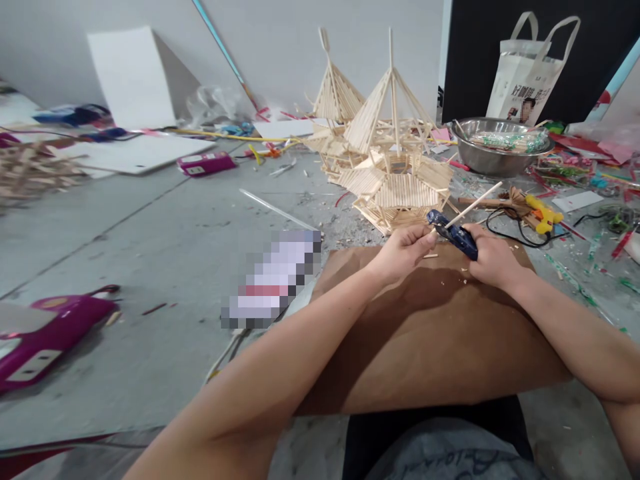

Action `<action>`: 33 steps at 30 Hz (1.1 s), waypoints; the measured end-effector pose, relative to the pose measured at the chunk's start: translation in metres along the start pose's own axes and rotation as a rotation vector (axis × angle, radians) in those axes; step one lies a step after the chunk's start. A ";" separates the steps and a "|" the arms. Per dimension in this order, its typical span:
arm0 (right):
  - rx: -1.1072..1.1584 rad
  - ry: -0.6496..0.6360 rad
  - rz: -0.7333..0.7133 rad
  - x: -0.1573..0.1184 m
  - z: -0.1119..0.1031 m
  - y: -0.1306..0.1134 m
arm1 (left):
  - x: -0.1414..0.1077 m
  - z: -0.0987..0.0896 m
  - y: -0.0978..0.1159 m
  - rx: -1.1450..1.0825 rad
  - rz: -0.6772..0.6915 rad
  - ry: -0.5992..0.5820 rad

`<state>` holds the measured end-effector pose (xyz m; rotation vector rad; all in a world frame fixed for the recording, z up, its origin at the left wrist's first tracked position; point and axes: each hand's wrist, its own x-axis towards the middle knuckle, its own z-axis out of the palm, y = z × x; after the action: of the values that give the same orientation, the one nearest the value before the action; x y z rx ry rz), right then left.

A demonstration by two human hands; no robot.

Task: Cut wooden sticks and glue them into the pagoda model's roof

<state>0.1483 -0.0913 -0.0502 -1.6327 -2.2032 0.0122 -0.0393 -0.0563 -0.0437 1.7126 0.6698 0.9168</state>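
Observation:
Over the brown paper sheet point(450, 347), my left hand point(406, 250) is closed, pinching a thin wooden stick point(475, 204) near its lower end. The stick slants up to the right across a dark blue hand tool, which looks like a cutter point(453, 235). Wrapped round that cutter's near end is my right hand point(493, 259). The cutter's head meets the stick beside my left fingertips; its jaws are partly hidden. Small wood bits point(464, 281) lie on the paper below. Just beyond my hands stands a model building of wooden sticks point(407, 190) with pointed roofs.
A phone with a blurred screen point(275, 280) lies left of the paper, with a clear rod point(275, 210) beyond it. Purple power strips point(55, 333) rest further left. At right are a yellow glue gun point(544, 215), a metal bowl point(480, 157), cords and scraps.

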 end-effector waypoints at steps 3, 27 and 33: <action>-0.030 -0.037 0.035 0.000 -0.003 -0.003 | 0.000 0.000 0.002 -0.032 -0.007 -0.017; 0.034 -0.029 0.057 -0.001 -0.002 -0.009 | -0.003 -0.001 -0.008 0.615 0.395 0.328; 0.002 -0.042 0.056 -0.001 -0.004 -0.009 | -0.004 -0.003 -0.006 0.531 0.332 0.267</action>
<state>0.1418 -0.0962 -0.0448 -1.7078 -2.1870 0.0647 -0.0435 -0.0559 -0.0504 2.2402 0.8766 1.2975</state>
